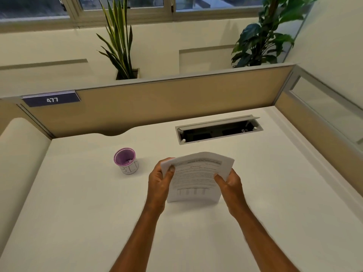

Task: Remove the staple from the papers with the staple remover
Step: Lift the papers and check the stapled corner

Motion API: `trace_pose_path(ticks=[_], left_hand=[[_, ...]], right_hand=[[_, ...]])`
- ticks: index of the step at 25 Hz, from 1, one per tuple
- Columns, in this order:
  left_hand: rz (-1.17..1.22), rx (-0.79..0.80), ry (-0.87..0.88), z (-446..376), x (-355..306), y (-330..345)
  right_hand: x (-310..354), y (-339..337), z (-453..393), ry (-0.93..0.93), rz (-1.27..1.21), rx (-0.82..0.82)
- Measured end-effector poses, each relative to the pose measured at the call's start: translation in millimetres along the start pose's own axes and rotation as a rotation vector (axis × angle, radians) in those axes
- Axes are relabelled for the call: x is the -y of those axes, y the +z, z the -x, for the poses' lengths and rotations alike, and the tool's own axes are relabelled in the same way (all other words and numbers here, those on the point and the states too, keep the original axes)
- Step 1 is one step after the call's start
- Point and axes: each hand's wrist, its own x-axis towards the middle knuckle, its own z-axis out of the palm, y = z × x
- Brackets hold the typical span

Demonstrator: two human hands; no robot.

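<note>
A small stack of printed papers (194,177) stands upright on its lower edge on the white desk (78,203), bowed slightly toward me. My left hand (160,180) grips its left edge, thumb on the front near the top corner. On the opposite edge my right hand (229,182) grips lower down. No staple remover is visible, and the staple is too small to make out.
A purple-rimmed cup (126,160) with handwritten letters stands left of the papers. An open cable hatch (219,129) is set into the desk behind them. Beige partitions (157,103) bound the desk at the back and right; a label reads 477 (52,99).
</note>
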Motion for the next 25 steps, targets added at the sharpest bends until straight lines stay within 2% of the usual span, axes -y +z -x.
trace_pose_path(ticks=[6,12,18,22,25], left_hand=[[0.03,-0.04,-0.022,-3,1,1],[0.014,-0.063,-0.094,0,18,7],[-0.022,-0.101,-0.083,-10,21,4],[-0.108,-0.21,-0.216,-22,41,4],[-0.188,-0.233,-0.347,-23,74,6]], right_hand=[[-3,0,-2,-0.019,-0.052,-0.035],[-21,5,-1,0.026,-0.013,-0.045],[-24,-2,-3,0.014,0.085,-0.002],[-35,-8,-5,0.015,0.219,0.038],[-63,-10,-5,0.116,0.312,0.017]])
